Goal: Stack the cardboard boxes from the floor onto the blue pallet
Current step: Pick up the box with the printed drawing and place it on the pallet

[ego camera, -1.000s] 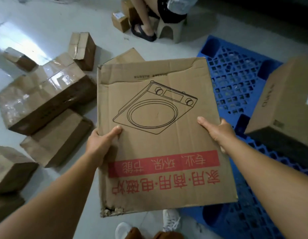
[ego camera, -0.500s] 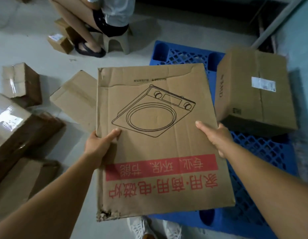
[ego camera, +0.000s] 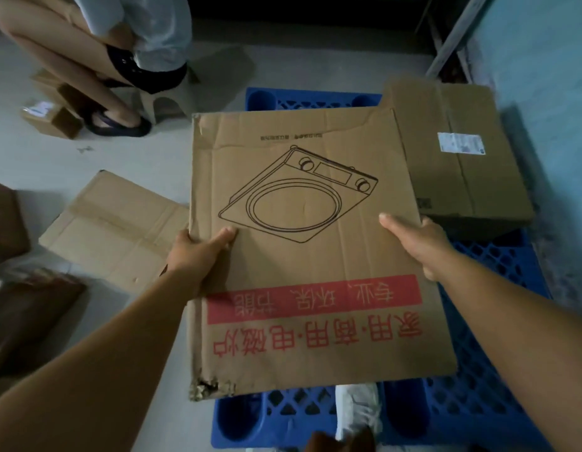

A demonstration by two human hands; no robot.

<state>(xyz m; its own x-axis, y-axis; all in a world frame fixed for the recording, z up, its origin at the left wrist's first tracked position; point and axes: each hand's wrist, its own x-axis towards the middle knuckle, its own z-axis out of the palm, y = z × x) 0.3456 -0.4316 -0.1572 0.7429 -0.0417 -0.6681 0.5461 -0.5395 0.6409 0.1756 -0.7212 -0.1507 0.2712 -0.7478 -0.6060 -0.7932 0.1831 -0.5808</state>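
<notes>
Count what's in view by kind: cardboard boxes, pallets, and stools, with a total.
Cardboard boxes: 7, namely the held box, one on the pallet, a flat one, two at left, two small ones
Pallets: 1
Stools: 1
Total: 9

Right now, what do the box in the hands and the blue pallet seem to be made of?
The held box looks like brown corrugated cardboard with a matte finish: creases, printed ink and a frayed, crumbled lower left corner suggest it. The blue pallet seems to be moulded plastic, smooth and slightly glossy: it has an even colour and a regular grid of openings. The left hand and right hand grip the box's sides.
</notes>
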